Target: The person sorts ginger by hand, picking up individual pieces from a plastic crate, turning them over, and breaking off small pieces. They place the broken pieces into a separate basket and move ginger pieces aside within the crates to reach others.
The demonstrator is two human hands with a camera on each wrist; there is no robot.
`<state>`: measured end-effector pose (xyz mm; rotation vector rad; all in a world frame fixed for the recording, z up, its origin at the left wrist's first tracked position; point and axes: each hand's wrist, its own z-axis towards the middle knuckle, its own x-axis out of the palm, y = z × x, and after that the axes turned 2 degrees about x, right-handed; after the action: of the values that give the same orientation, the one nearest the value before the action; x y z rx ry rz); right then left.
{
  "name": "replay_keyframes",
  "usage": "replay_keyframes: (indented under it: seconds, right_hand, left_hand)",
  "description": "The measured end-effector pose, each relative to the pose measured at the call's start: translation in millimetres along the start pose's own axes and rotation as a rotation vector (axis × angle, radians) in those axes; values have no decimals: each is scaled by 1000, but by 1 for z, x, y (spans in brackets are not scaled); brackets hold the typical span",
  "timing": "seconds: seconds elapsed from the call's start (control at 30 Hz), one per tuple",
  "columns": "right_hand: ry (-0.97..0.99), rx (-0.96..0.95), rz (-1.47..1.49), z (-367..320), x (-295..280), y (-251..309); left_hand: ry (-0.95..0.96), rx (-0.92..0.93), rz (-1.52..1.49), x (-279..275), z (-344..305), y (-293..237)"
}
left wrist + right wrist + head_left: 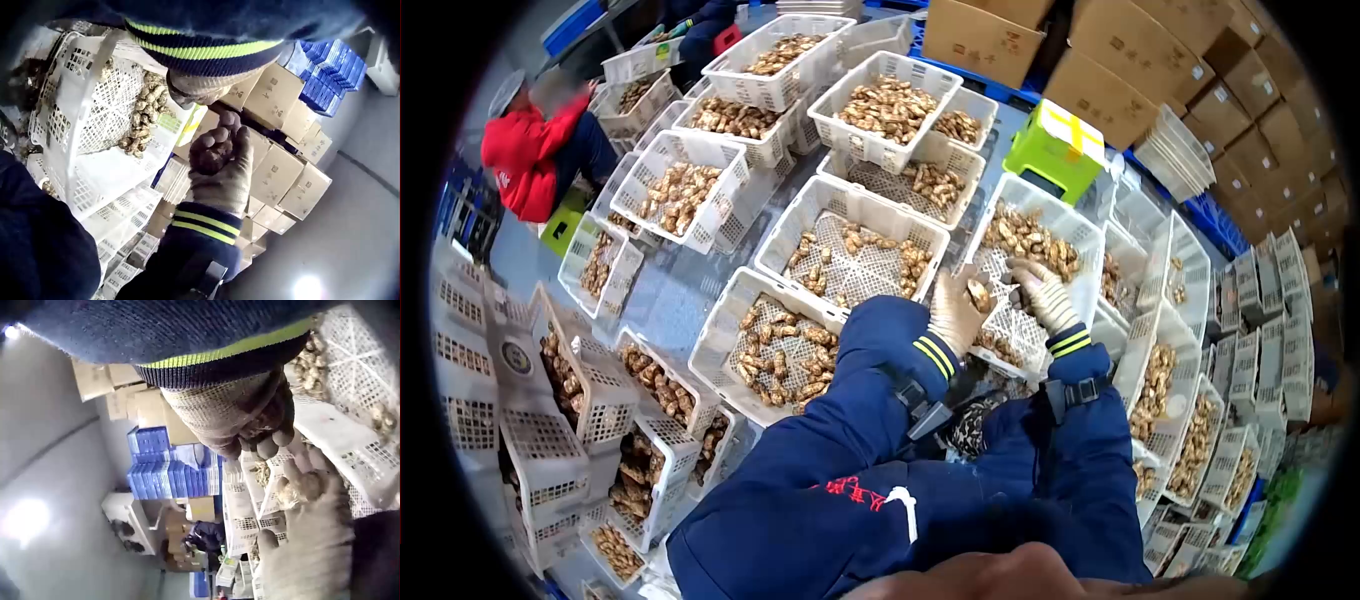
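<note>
Right of centre, the left hand (955,312) cups a brown mushroom (978,295), probably dried, above the white basket (1055,207); the right hand (1045,297) curls round another mushroom (209,153). Likely light and brittle: pinch across the cap.

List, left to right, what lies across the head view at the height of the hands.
Empty stacked baskets → basket of brown pieces → left hand pinching a light piece → right hand gripping a dark piece → tilted baskets.
</note>
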<state>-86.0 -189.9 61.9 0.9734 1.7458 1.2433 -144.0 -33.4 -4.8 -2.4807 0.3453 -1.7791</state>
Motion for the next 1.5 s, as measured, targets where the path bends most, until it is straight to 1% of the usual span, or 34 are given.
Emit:
replay_keyframes:
  seconds: [0.03,0.07,0.1,0.17,0.2,0.23,0.3,0.33,0.37,0.43,0.47,0.5,0.57,0.6,0.63,0.7,0.73,0.77,0.83,0.87,0.9,0.93,0.97,1.0,1.03,1.1,1.17,1.2,1.23,1.3,1.37,1.43,1.47,1.5]
  right_hand:
    - [-15,-46,-7,-10,0,-7]
    - [27,49,84,-24,-2,-13]
    - [9,94,-17,-34,2,-9]
    - [-62,99,-104,-38,7,-32]
    - [-75,-57,-205,-39,6,-48]
    - [-89,-22,-29,-37,13,-60]
    - [-196,-102,-351,-44,13,-69]
    - [-247,-147,-441,-46,17,-65]
    - [-246,-168,-502,-44,18,-67]
    - [-262,-125,-599,-46,20,-63]
    - [-310,-151,-580,-44,19,-73]
    - [-316,-131,-612,-44,18,-73]
    - [-272,-108,-559,-46,12,-71]
    - [-279,-84,-614,-49,9,-70]
    - [-252,-85,-519,-52,5,-68]
    - [-296,-87,-409,-53,-12,-92]
    - [-385,-95,-326,-60,-19,-89]
    - [-428,-181,-206,-74,-30,-87]
    - [-385,-11,137,-108,-60,-63]
    - [-534,-87,249,-123,-69,-63]
    - [-630,-40,243,-142,-86,-63]
    - [-752,-13,164,-163,-104,-72]
    - [-898,-20,184,-176,-130,-107]
    - [-978,10,322,-201,-114,-70]
    - [-1047,12,429,-216,-124,-87]
    - [-1105,134,479,-248,-141,-116]
    - [-1042,265,559,-271,-147,-149]
    - [-1057,250,541,-278,-138,-156]
    - [-1076,241,590,-285,-128,-157]
    - [-1115,284,660,-301,-132,-186]
    - [-1163,307,625,-316,-140,-218]
    - [-1268,245,608,-327,-135,-234]
    - [-1259,328,590,-332,-139,-240]
    - [-1242,334,578,-338,-138,-253]
  left_hand:
    - [2,-26,-3,3,-4,2]
    - [30,-36,-19,2,-2,6]
    - [46,-52,11,2,-3,6]
    - [70,-82,92,3,-7,8]
    - [78,-94,132,3,-8,8]
    - [53,-100,152,2,-8,10]
    - [52,-101,193,-7,-3,13]
    - [52,-104,213,-12,0,15]
    - [60,-115,214,-16,3,18]
    - [75,-142,210,-15,4,21]
    - [90,-117,230,-23,11,26]
    - [87,-150,219,-22,10,28]
    - [82,-204,190,-12,3,27]
    - [148,-170,285,-19,6,27]
    - [103,-167,295,-19,3,27]
    - [20,-172,318,-12,-2,27]
    - [-16,-163,389,-18,1,26]
    - [-71,-187,399,-23,7,26]
    - [-14,-164,488,-31,8,24]
    - [-28,-191,473,-34,10,24]
    - [-48,-208,458,-34,11,25]
    - [-60,-215,501,-29,7,24]
    - [-55,-224,527,-24,4,24]
    - [-51,-241,536,-25,4,25]
    - [-47,-255,544,-24,3,25]
    - [-47,-269,555,-24,0,26]
    - [-41,-286,572,-25,3,27]
    - [-41,-301,573,-28,5,28]
    - [-75,-305,563,-31,8,29]
    - [-102,-305,570,-38,12,32]
    - [-109,-310,577,-45,15,32]
    - [-100,-320,595,-47,15,33]
    - [-88,-325,607,-49,15,33]
    - [-76,-328,616,-50,15,34]
